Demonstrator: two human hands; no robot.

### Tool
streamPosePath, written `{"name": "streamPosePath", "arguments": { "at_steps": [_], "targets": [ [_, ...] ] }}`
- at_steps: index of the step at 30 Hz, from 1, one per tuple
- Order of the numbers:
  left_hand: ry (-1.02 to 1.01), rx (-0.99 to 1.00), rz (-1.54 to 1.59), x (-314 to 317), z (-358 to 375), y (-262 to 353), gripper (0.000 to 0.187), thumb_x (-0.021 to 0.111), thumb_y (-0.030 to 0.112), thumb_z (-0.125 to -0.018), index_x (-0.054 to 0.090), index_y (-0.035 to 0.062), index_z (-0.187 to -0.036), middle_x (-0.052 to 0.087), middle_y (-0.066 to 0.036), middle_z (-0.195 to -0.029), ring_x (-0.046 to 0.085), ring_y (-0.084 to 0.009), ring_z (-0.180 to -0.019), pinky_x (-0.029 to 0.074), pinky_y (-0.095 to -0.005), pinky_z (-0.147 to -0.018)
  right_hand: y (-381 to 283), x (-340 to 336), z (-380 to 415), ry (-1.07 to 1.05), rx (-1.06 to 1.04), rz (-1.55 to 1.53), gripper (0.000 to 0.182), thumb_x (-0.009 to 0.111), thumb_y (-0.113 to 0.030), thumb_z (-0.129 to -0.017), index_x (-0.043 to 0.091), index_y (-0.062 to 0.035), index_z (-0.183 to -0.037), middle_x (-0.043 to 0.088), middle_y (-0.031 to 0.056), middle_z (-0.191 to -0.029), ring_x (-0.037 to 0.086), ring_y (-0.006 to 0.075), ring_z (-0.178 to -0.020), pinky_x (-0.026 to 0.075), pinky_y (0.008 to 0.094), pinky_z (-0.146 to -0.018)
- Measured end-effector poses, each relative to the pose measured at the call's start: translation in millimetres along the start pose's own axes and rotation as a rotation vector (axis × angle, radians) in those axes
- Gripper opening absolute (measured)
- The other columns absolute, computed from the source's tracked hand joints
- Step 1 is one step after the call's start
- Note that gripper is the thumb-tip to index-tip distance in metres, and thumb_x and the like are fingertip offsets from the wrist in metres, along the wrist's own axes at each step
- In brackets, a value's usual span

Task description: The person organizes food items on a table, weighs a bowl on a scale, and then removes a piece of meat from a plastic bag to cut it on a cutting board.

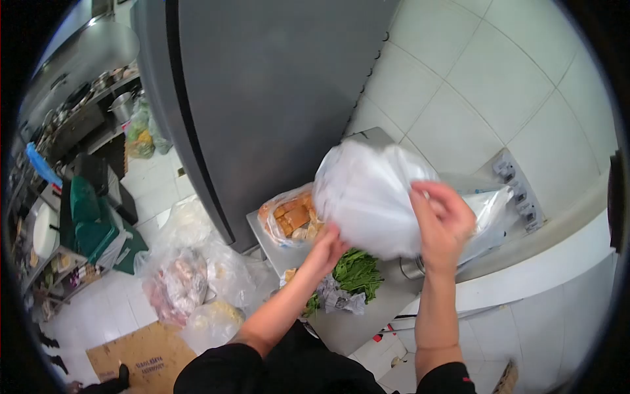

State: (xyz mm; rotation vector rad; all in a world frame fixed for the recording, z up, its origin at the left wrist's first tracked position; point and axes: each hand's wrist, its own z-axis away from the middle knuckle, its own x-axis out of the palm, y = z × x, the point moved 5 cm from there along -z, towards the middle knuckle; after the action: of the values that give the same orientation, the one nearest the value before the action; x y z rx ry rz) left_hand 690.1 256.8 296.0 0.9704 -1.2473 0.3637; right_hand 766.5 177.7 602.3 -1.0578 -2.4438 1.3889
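A white, translucent plastic bag [371, 194] is spread out in the air over the metal table [341, 331], slightly blurred. My left hand [328, 248] closes on its lower left edge. On the right side, my right hand [447, 220] pinches the bag between thumb and fingers. Just behind my left hand sits a clear bag of orange-brown blocks [292, 213] with paler pieces in it. Below the white bag lies a bunch of leafy greens [357, 274], beside crumpled grey plastic [341, 299]. Part of a round metal pot [412, 267] shows beneath the white bag.
A tall grey fridge [262, 98] stands behind the table. Several filled plastic bags [180, 285] lie on the floor at left, near flattened cardboard [144, 358] and a green bin [98, 226]. Wall sockets [518, 190] are at right. Another person's dark shoe [123, 375] shows at lower left.
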Motion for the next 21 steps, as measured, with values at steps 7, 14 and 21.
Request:
{"name": "streamPosePath", "arguments": {
  "at_steps": [7,14,21],
  "targets": [
    [0.232,0.094,-0.021,-13.0,281.9,-16.4,0.059,0.058,0.044,-0.104,0.043,0.0052,-0.146,0.060,-0.013,-0.139,0.063,-0.0262,-0.123,0.055,-0.0419,-0.101,-23.6,-6.0,140.0,-0.291,0.256,-0.382,0.012,0.068,0.014,-0.084,0.074,0.0064,-0.091,0.071,0.0054,-0.082,0.056,0.0012,-0.066,0.040,0.0165,-0.062],
    [0.433,-0.004,0.047,-39.3,418.3,-92.5,0.069,0.051,0.056,-0.103,0.042,0.0054,-0.149,0.056,-0.019,-0.143,0.062,-0.0324,-0.125,0.053,-0.0438,-0.105,7.6,7.1,263.5,-0.572,0.433,-0.500,0.009,0.068,0.009,-0.087,0.074,0.0059,-0.094,0.074,0.0088,-0.087,0.068,0.0117,-0.080,0.050,0.0226,-0.077],
    [0.512,-0.077,-0.390,-77.9,536.5,-102.2,0.067,0.052,0.056,-0.104,0.044,0.0066,-0.147,0.050,-0.019,-0.148,0.057,-0.0327,-0.132,0.051,-0.0438,-0.104,19.9,27.5,335.0,-0.669,0.534,-0.448,0.013,0.072,0.003,-0.086,0.074,0.0023,-0.099,0.073,0.0079,-0.093,0.065,0.0098,-0.079,0.049,0.0210,-0.075]
  ]
}}
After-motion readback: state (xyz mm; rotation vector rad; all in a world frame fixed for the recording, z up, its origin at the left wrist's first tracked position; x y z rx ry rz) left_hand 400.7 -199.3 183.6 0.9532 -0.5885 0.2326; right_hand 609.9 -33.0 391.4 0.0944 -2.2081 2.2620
